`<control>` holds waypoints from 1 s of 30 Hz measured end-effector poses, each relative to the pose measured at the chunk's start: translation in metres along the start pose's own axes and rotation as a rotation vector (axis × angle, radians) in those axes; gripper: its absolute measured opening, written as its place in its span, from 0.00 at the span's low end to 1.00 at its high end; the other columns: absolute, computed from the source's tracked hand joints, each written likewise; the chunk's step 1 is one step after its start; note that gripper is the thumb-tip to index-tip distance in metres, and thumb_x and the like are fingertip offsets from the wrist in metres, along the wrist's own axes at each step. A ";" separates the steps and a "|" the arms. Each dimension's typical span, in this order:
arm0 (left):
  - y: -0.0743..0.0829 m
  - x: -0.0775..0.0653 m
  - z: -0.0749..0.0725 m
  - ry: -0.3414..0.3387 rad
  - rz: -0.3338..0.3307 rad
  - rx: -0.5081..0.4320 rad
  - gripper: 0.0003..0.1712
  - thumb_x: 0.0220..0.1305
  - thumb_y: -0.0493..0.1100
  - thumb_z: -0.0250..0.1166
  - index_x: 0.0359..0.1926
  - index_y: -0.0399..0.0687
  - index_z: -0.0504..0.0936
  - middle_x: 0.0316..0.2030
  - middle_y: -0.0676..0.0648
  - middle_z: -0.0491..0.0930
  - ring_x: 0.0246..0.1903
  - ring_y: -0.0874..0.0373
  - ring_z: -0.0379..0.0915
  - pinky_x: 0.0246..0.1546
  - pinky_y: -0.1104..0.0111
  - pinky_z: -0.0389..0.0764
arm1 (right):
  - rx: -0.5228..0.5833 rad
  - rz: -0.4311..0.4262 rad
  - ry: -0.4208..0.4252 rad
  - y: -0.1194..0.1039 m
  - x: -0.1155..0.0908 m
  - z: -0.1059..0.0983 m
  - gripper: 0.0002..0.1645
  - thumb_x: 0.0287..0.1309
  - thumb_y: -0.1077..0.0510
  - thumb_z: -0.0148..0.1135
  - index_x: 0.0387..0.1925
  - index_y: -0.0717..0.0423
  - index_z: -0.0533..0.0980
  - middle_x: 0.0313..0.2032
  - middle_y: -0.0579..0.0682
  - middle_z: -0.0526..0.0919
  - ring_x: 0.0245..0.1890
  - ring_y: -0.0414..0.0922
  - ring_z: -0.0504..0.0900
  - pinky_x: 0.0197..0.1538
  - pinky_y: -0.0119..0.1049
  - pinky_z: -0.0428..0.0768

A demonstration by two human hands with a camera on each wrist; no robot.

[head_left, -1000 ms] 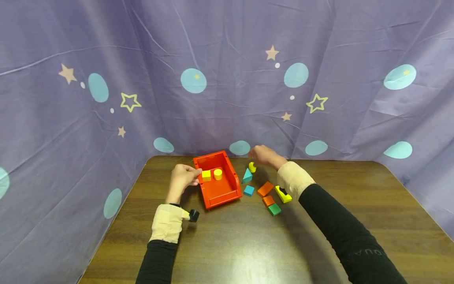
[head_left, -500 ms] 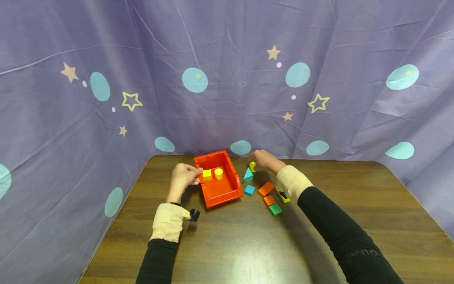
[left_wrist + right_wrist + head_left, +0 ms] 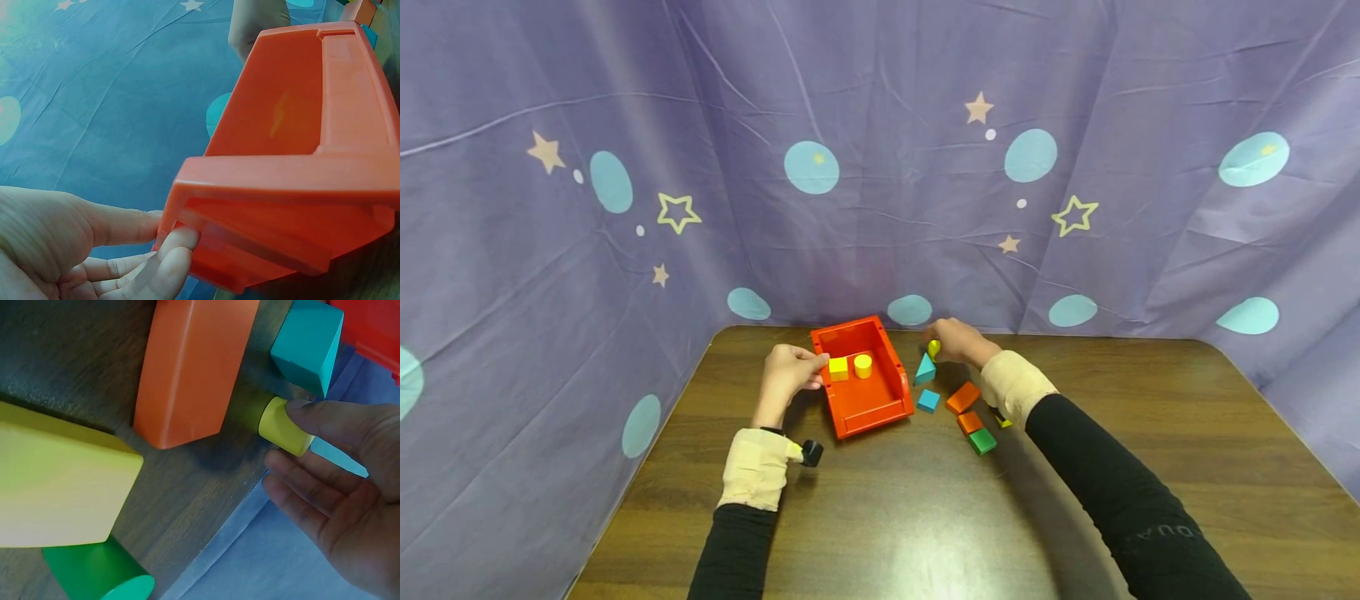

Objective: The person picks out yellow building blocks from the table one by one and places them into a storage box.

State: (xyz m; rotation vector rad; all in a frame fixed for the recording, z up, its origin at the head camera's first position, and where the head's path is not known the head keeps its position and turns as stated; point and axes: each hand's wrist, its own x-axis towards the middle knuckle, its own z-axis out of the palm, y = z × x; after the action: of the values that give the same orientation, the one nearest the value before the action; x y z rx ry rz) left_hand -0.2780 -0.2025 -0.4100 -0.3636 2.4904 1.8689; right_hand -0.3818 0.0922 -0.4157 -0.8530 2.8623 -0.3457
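Observation:
My left hand (image 3: pixel 792 377) pinches the left rim of a red open-fronted bin (image 3: pixel 872 419), thumb on one side and fingers on the other, as the left wrist view shows. Inside the bin sit a yellow cube (image 3: pixel 838 369) and a yellow cylinder (image 3: pixel 862 366). My right hand (image 3: pixel 958 340), at the table's far edge, has its thumb and fingers around a second yellow cylinder (image 3: pixel 282 427), pinching it. A blue triangular block (image 3: pixel 925 369) stands just beside that hand, toward the bin.
Right of the bin lie a small blue block (image 3: pixel 928 401), two orange blocks (image 3: pixel 963 397) and a green block (image 3: pixel 982 441). A yellow block (image 3: pixel 1002 420) is mostly covered by the right wrist. The right wrist view adds a green cylinder (image 3: pixel 103 572). A curtain (image 3: pixel 880 167) hangs behind the table.
My right hand has come down slightly onto the yellow cylinder and taken hold of it. Its wrist now covers more of the yellow block. The left hand and bin have stayed put.

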 end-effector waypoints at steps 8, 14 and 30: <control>0.000 -0.001 0.001 0.003 0.000 -0.008 0.16 0.67 0.37 0.68 0.44 0.21 0.81 0.16 0.52 0.77 0.12 0.67 0.76 0.23 0.69 0.89 | -0.021 -0.002 0.000 -0.001 0.002 0.001 0.19 0.48 0.70 0.66 0.44 0.59 0.85 0.46 0.54 0.89 0.48 0.54 0.86 0.49 0.46 0.87; -0.001 0.000 0.001 0.000 0.007 -0.002 0.16 0.67 0.36 0.68 0.44 0.21 0.81 0.16 0.51 0.78 0.12 0.68 0.76 0.24 0.68 0.89 | -0.031 0.008 0.002 -0.002 0.003 0.001 0.16 0.48 0.70 0.67 0.42 0.59 0.86 0.43 0.54 0.89 0.44 0.52 0.86 0.46 0.44 0.88; -0.002 0.001 0.001 0.004 0.009 0.017 0.17 0.67 0.37 0.69 0.44 0.21 0.82 0.17 0.51 0.78 0.13 0.67 0.76 0.28 0.64 0.91 | -0.033 -0.014 -0.003 -0.003 0.007 0.004 0.07 0.47 0.73 0.64 0.27 0.61 0.82 0.22 0.45 0.74 0.27 0.44 0.68 0.28 0.32 0.68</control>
State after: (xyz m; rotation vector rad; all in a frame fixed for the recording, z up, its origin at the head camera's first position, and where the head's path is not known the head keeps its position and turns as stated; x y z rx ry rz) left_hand -0.2792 -0.2024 -0.4119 -0.3564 2.5128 1.8511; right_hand -0.3856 0.0857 -0.4189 -0.8788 2.8682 -0.2985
